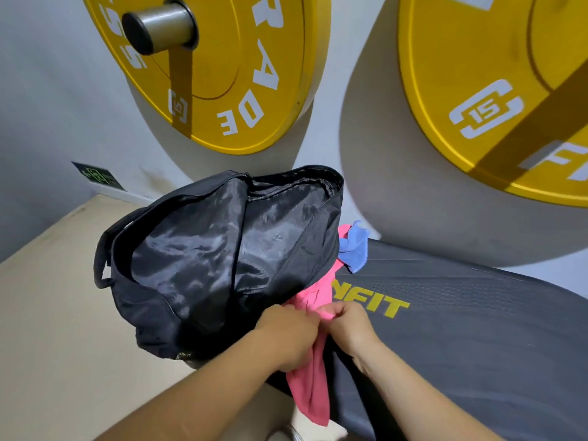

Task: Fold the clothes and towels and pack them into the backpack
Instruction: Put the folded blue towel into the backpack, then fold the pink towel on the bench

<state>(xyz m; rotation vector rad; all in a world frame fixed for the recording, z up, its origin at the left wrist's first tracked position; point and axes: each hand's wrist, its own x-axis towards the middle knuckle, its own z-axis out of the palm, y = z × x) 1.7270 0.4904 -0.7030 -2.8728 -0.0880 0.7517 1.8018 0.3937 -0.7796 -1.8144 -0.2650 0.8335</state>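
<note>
Two bare forearms reach up from the bottom edge. To the left lies a tan floor (47, 313). A black backpack (206, 256) sits at centre left, unzipped, its shiny lining showing. Just below its right side, the left hand (286, 332) grips a pink cloth (313, 386) with curled fingers. The cloth hangs down between both wrists. The right hand (346, 326) pinches its upper edge. A blue cloth (354, 246) lies crumpled beside the backpack on a grey bench (477, 329). Two yellow plates (222, 74) hang on the wall behind.
</note>
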